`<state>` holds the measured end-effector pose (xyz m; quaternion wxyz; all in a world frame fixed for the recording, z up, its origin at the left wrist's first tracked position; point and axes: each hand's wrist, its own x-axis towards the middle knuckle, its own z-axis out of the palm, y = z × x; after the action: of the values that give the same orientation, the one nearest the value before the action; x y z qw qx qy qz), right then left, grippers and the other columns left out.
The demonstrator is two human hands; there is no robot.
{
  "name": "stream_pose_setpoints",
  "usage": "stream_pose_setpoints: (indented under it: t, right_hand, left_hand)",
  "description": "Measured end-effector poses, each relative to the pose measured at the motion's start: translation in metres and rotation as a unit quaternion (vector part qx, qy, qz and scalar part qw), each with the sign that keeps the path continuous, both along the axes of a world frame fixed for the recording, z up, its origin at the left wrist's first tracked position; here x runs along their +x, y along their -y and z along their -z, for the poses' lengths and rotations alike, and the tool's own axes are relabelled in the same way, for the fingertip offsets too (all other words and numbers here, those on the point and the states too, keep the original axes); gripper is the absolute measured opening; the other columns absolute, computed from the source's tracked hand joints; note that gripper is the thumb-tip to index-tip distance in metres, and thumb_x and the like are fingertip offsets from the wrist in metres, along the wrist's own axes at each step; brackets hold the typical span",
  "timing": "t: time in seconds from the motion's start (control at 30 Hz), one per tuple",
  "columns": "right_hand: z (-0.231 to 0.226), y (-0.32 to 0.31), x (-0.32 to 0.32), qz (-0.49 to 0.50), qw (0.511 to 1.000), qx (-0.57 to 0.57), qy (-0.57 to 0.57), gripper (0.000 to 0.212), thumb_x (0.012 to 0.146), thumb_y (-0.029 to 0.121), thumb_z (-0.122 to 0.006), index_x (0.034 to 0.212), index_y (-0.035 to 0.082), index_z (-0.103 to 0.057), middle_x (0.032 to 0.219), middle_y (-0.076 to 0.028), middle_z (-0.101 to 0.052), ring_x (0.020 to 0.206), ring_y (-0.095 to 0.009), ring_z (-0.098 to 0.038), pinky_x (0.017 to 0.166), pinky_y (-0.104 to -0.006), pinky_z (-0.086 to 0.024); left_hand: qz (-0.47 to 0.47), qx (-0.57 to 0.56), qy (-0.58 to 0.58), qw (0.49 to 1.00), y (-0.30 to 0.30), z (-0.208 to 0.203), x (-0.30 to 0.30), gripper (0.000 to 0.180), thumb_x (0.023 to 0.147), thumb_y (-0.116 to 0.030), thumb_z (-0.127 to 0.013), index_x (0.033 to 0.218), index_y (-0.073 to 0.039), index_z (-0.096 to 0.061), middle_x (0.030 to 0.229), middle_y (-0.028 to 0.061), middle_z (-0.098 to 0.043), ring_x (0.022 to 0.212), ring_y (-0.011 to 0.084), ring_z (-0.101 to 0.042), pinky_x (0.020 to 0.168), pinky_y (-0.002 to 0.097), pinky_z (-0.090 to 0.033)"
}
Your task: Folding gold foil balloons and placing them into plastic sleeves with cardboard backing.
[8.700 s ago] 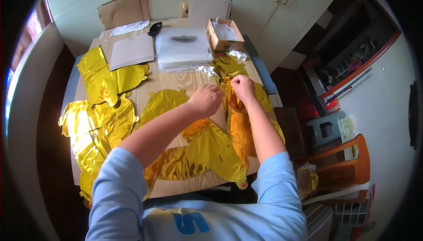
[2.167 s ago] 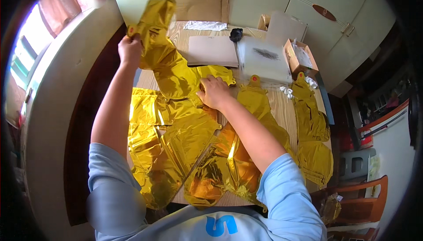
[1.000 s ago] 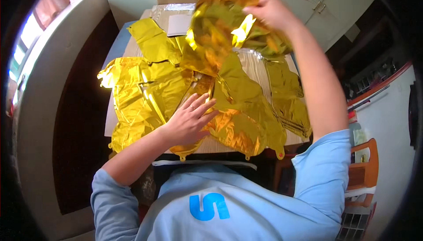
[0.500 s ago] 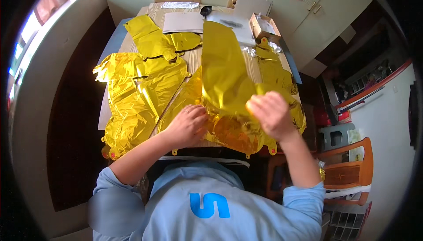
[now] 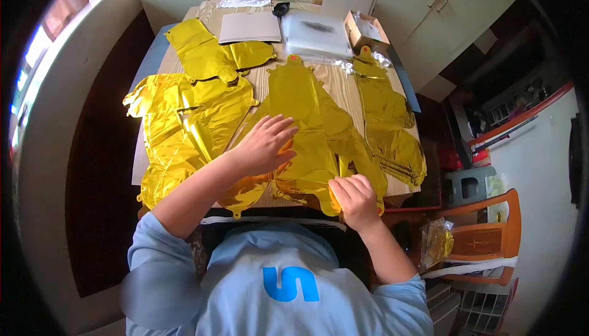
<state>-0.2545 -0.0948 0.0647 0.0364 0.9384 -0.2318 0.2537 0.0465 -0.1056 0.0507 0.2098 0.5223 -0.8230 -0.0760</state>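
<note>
A flat gold foil balloon point(image 5: 300, 103) lies in front of me, its far tip toward the back of the table and folds along its right side. My left hand point(image 5: 265, 144) is over its left edge with fingers stretched out, holding nothing. At the balloon's near right end, my right hand point(image 5: 354, 201) is closed on the foil. Beneath it and to its left, more gold foil point(image 5: 245, 192) shows in part. To the left lies a creased gold foil balloon point(image 5: 190, 133), with another gold piece point(image 5: 205, 50) beyond it. A folded gold balloon point(image 5: 386, 115) lies on the right.
Along the back of the wooden table point(image 5: 270, 81) are a pale board point(image 5: 250, 27), clear plastic bags point(image 5: 316, 32), a small black object point(image 5: 280, 9) and an open cardboard box point(image 5: 367, 31). A wooden chair point(image 5: 491, 235) stands at my right, with a clear package point(image 5: 437, 241) on it.
The balloon's raised far part has come down flat on the table. My left hand has moved up and opened; my right hand has come nearer to me and left, gripping foil.
</note>
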Motion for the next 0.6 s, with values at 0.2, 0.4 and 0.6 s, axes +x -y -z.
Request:
stream_pose_setpoints:
  t: [0.2,0.4,0.6]
  right_hand:
    - [0.002,0.000,0.005,0.016,1.000,-0.008,0.006,0.023,0.084,0.008,-0.062,0.104,-0.001,-0.069,0.100,-0.013,-0.070,0.092,-0.027,-0.067,0.089,-0.0415,-0.050]
    - [0.003,-0.004,0.001,0.011,1.000,-0.007,-0.001,0.024,0.084,0.008,-0.063,0.105,0.001,-0.071,0.104,-0.013,-0.069,0.096,-0.028,-0.066,0.091,-0.0446,-0.049]
    - [0.004,-0.010,-0.002,-0.001,1.000,-0.007,-0.030,0.025,0.080,0.011,-0.068,0.103,0.003,-0.070,0.107,-0.011,-0.067,0.102,-0.028,-0.063,0.094,-0.0439,-0.047]
  left_hand:
    - [-0.002,0.000,0.030,1.000,0.036,0.023,-0.001,0.055,0.091,-0.032,-0.066,0.137,-0.004,-0.054,0.146,0.0191,-0.050,0.139,0.0390,-0.042,0.116,0.0486,-0.033]
    - [0.021,-0.001,0.013,1.000,0.032,0.022,0.001,0.050,0.090,-0.027,-0.067,0.132,-0.004,-0.057,0.143,0.0190,-0.051,0.137,0.0396,-0.044,0.115,0.0484,-0.034]
    - [0.026,-0.008,0.007,1.000,0.033,0.024,0.005,0.050,0.091,-0.026,-0.066,0.134,-0.004,-0.056,0.144,0.0198,-0.050,0.137,0.0400,-0.043,0.115,0.0485,-0.034]
